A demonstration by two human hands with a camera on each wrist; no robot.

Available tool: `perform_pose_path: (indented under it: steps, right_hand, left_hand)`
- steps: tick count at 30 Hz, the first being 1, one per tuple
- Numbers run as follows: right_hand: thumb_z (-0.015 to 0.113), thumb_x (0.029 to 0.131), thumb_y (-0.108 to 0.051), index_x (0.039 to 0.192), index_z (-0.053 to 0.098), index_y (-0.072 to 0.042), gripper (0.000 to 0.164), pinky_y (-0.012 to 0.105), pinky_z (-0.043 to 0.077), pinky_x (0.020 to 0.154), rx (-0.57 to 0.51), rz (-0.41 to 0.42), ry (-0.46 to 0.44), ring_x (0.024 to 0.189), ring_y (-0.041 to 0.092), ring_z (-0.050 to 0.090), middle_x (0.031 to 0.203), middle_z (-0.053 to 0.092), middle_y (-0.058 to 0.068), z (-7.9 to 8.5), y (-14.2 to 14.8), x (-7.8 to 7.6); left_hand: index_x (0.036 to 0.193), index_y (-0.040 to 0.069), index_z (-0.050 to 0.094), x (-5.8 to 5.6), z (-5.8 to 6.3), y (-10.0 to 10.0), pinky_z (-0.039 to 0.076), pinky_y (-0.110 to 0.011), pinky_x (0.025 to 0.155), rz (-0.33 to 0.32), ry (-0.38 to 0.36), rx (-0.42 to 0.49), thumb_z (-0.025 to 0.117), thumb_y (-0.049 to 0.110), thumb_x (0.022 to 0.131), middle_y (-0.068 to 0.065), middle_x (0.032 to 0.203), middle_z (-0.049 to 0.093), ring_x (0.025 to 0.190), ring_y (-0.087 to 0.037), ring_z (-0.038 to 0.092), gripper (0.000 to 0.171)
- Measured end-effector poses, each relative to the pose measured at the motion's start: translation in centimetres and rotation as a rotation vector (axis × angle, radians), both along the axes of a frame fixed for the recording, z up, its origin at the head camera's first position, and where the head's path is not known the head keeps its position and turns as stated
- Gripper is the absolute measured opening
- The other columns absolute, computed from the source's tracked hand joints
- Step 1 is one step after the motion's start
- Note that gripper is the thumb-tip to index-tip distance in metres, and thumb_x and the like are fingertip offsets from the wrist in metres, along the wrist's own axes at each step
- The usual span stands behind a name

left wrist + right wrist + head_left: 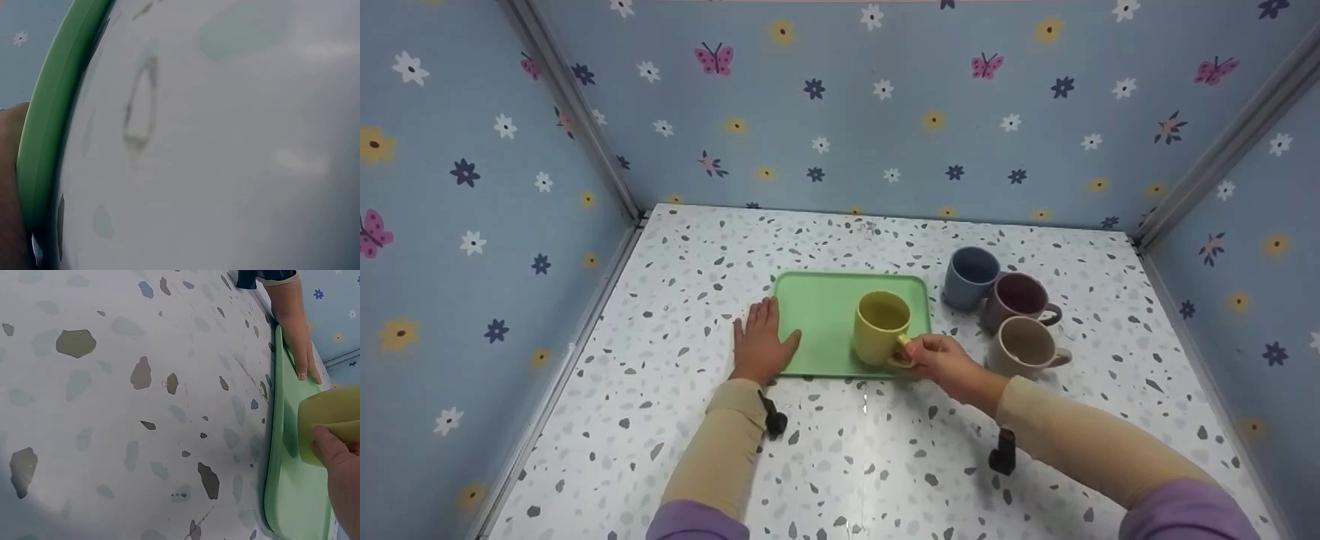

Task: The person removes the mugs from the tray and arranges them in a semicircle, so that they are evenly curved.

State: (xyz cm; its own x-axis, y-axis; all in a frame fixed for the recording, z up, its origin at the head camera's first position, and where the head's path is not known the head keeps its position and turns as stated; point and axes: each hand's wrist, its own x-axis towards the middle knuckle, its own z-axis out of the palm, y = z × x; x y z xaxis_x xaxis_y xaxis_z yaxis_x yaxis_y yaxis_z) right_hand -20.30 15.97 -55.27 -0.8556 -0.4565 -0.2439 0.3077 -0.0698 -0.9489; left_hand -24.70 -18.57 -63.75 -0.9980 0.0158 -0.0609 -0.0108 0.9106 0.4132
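Note:
A yellow mug (pixel 877 330) stands upright over the right half of a green tray (pixel 817 300). My right hand (pixel 949 366) pinches its handle, thumb and fingers closed on it; the right wrist view shows the same grip on the mug (pixel 320 419). At the tray's left edge my left hand (pixel 761 343) rests with fingers extended, the thumb lying over the rim. In the left wrist view only a sliver of that hand (pixel 10 185) shows beside the tray's green rim (pixel 50 112).
Right of the tray stand a blue mug (pixel 964 289), a dark maroon mug (pixel 997 311) and a beige mug (pixel 1012 352), close together. The speckled white table (pixel 840 465) meets flower-patterned walls (pixel 855 112) at the back and sides.

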Motion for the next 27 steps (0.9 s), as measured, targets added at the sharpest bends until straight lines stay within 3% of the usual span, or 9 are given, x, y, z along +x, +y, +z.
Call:
perform_pose_path:
  steps: [12,18,27]
  right_hand:
    - [0.057,0.100,-0.003,0.091,0.064,-0.006,0.012,0.041,0.050,0.105,-0.001,-0.058,-0.006,0.116,0.023,0.064,0.110,0.068,0.012,0.4,3.7,1.0]
    - [0.060,0.100,-0.007,0.091,0.062,-0.004,0.010,0.042,0.046,0.109,0.004,-0.105,-0.035,0.125,0.030,0.061,0.120,0.067,0.017,0.6,5.6,1.4]
    - [0.059,0.101,-0.008,0.089,0.065,-0.008,0.014,0.036,0.051,0.103,0.067,-0.185,-0.025,0.116,0.023,0.066,0.113,0.070,0.011,0.3,7.3,2.4]
  left_hand:
    - [0.163,0.008,0.004,0.1,-0.2,-0.2,-0.005,-0.057,0.122,-0.002,-0.017,0.007,0.039,0.060,0.101,-0.013,0.170,0.006,0.156,-0.031,0.000,0.088]
    - [0.163,0.008,0.005,0.2,-0.2,-0.2,-0.006,-0.057,0.122,-0.003,-0.025,0.005,0.039,0.061,0.100,-0.013,0.170,0.006,0.156,-0.031,0.000,0.089]
    - [0.163,0.008,0.005,0.0,0.1,-0.1,-0.006,-0.057,0.122,-0.002,-0.019,0.009,0.039,0.061,0.100,-0.013,0.170,0.007,0.156,-0.031,0.000,0.089]
